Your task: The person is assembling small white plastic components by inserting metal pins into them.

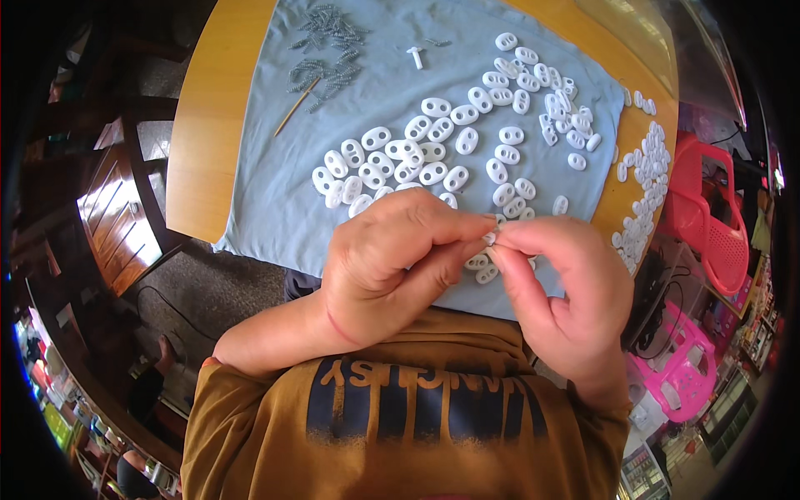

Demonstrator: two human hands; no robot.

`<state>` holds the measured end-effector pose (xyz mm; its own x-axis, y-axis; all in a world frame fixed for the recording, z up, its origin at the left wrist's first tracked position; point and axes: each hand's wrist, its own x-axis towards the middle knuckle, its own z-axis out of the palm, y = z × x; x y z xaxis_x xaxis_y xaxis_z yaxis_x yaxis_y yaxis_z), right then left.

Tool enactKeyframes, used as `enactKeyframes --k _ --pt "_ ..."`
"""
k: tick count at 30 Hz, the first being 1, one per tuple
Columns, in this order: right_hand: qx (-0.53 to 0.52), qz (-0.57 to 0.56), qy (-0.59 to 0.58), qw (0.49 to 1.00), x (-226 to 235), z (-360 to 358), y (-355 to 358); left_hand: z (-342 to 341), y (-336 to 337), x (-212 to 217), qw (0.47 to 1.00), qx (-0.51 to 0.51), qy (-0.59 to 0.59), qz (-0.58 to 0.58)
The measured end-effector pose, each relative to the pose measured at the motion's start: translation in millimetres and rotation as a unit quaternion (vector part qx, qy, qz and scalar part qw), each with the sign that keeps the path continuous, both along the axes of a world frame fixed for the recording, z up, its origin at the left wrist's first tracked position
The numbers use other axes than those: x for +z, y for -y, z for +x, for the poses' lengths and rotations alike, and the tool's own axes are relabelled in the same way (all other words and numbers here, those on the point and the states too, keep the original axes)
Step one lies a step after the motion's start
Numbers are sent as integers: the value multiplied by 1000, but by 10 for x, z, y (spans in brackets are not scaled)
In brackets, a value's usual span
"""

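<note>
Small white plastic-looking piece, mostly hidden.
Left hand and right hand pinch it, fingertips close together.

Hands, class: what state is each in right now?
Left hand: closed, pinching a small white plastic-looking piece, its shape mostly hidden.
Right hand: closed, pinching at the same piece.

Wooden table, blue cloth, white pieces

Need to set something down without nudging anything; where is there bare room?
Bare: the wooden tabletop left of the blue cloth, and the cloth's lower-left area, below the wooden stick. Crowded: the cloth's middle and right, with white pieces, and the tabletop's right strip.
</note>
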<state>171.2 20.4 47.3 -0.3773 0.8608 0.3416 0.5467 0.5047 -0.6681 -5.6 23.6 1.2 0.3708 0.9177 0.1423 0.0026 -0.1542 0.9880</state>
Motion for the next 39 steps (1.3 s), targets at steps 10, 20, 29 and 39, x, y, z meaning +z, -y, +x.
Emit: enactKeyframes --k 10,20,29,39 --pt "-95 -102 -85 987 -33 -16 93 -27 40 47 982 -25 91 -161" --pt "-60 -46 -56 996 -81 -48 102 -30 75 27 978 -27 94 -185" --pt "-76 -62 -67 993 -160 -61 130 -2 116 9 934 -1 179 -309" --pt "-72 -164 -170 969 -156 27 164 31 87 42 920 5 205 -334"
